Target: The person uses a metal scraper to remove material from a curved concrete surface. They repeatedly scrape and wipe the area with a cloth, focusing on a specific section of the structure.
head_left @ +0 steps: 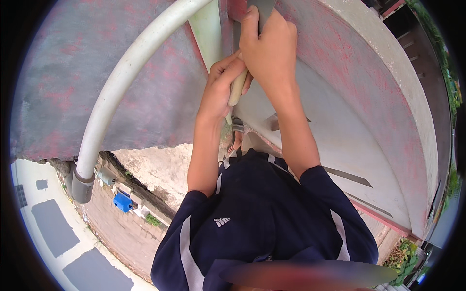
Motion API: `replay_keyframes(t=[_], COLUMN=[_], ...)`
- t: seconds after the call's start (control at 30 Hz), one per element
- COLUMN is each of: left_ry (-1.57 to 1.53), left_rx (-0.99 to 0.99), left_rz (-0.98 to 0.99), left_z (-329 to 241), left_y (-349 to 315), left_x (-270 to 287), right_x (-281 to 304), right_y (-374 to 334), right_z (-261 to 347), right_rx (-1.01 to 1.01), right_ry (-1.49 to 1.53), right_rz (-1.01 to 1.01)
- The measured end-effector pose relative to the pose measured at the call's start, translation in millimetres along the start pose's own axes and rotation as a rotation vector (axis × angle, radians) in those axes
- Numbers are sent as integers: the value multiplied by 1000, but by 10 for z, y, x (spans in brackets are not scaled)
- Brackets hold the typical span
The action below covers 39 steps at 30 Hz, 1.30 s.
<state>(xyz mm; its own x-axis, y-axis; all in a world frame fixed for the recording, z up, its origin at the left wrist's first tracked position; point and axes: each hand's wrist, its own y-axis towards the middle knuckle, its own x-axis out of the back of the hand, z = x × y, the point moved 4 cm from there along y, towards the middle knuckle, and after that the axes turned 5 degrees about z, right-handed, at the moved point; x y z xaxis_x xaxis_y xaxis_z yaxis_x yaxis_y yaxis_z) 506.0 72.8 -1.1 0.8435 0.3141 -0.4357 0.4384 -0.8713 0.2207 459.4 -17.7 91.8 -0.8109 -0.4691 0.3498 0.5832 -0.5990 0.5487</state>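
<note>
My right hand [269, 53] is closed near the top, its thumb pressed along a flat grey metal blade [264, 10] like a scraper's. Just below and to the left, my left hand [221, 87] is wrapped round a pale wooden handle [236, 89], whose rounded end sticks out under the fingers. The two hands touch. Handle and blade lie roughly in line, as on one scraper, but my fingers hide the join. The blade's tip runs out at the upper edge, beside a wall corner with worn grey and red paint.
A white curved pipe [116, 82] arches on the left before a grey-red wall [58, 92]. To the right, a curved wall [359, 63] borders a pale surface [340, 126] with dark slots. A pale green strip [208, 34] stands beside my left hand. A blue container [123, 202] lies on paving below.
</note>
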Motion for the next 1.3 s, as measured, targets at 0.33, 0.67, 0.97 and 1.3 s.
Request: replay_keyframes(t=[0.33,0.67,0.97,1.3], left_ry=[47,123,763,1060], left_rx=[-15,9,125,172], left_rz=[-14,-70,-17,-161], left_z=[-35,-86,470,510], left_y=[14,-87,-988,-1678], left_x=[17,50,27,61], right_x=[28,-61,645,283], right_y=[-30,-58,-1315,-1520], right_z=[-43,-69,-1039,-1289], right_rx=[-2,-29,-414,-508], right_ry=[34,-33,732,498], right_rz=[-6,-39,483,730])
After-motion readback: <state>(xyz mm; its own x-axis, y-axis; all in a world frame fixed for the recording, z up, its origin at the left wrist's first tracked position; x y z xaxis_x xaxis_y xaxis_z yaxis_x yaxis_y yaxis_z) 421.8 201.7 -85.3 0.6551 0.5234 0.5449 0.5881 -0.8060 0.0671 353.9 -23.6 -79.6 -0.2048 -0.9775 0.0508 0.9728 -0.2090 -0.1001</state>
